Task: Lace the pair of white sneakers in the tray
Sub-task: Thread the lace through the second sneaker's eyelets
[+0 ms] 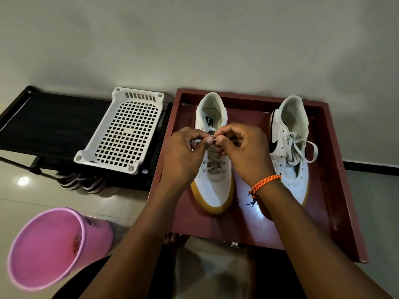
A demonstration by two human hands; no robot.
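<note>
Pinched between the curled fingers of the left hand [185,147] and right hand [239,145] at frame centre, the white lace [212,138] was held crosswise over the gum-soled white sneaker [212,184], which lay lengthwise in the dark red tray [336,169].

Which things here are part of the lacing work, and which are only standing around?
Part of the job:
- left sneaker, with the lace that both hands pinch
- right sneaker, lace loose
- red tray
- left hand
- right hand

Only standing around:
- pink bucket
- white perforated basket
- black rack
- striped shoes under the rack
</note>
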